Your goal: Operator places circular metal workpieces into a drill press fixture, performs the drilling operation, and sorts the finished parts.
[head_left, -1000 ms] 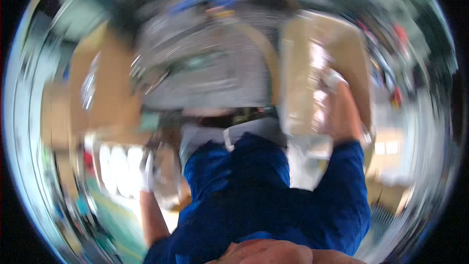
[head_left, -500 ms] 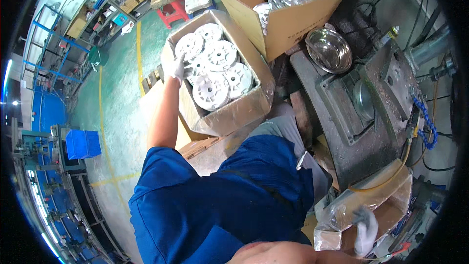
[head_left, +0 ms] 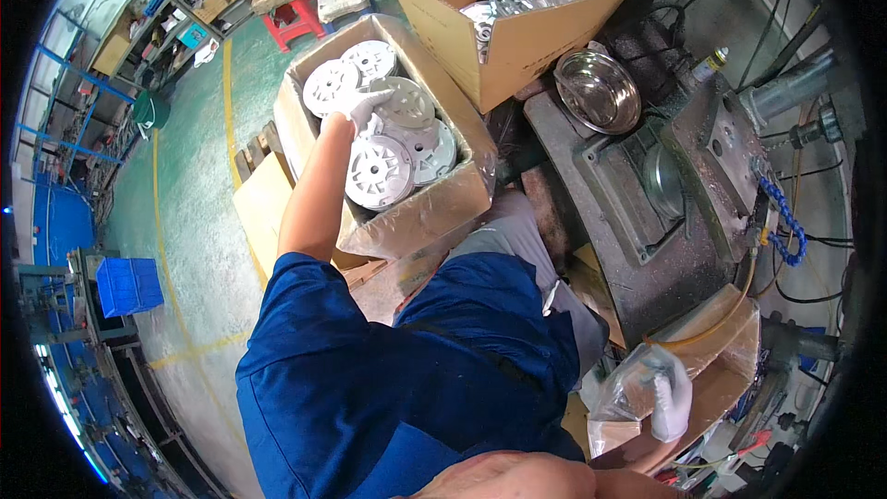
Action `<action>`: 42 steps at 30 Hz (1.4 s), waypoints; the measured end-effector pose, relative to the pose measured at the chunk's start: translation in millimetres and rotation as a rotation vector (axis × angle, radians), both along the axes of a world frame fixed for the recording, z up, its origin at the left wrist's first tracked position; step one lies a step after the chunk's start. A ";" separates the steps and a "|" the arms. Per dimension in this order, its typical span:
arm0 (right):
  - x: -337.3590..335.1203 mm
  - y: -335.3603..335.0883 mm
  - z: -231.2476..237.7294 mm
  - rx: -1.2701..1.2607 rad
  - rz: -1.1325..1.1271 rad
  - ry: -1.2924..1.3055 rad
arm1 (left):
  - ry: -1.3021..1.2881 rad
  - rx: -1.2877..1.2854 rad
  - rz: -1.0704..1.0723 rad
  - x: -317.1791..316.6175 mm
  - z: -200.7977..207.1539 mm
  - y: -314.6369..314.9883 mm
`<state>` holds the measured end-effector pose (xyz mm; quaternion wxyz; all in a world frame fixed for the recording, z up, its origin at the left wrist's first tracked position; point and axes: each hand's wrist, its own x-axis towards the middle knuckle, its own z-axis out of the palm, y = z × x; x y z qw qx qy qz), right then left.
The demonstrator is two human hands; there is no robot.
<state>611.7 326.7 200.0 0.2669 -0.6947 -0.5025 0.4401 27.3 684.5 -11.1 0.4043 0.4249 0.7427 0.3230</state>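
My left hand (head_left: 362, 113), in a white glove, reaches into a plastic-lined cardboard box (head_left: 420, 229) of pale cast metal discs. Its fingers close on the left edge of one disc (head_left: 408, 103) lying on top of the others. A spoked disc (head_left: 380, 172) lies just below that hand, and another disc (head_left: 331, 87) is to its left. At the lower right, my gloved right hand (head_left: 673, 399) hovers over a smaller box (head_left: 725, 370) with clear plastic in it. Its fingers look stretched out, somewhat blurred, with no disc in them.
A taller carton (head_left: 527, 69) with shiny discs stands behind. On the right, a metal machine table (head_left: 661, 300) carries a steel bowl (head_left: 599, 92), a tilted plate (head_left: 711, 162) and a blue segmented hose (head_left: 785, 222). A red stool (head_left: 294, 26) and blue crate (head_left: 129, 286) are on the left.
My left hand has moved right from the left-hand disc to the middle one, which has shifted slightly. My right hand has moved up at the smaller box, its fingers straighter. The view has shifted a little.
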 end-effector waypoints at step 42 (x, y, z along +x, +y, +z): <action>-51.3 -2.9 -179.3 -0.027 -0.527 1.003 | -0.129 0.568 -0.698 472.5 208.5 14.9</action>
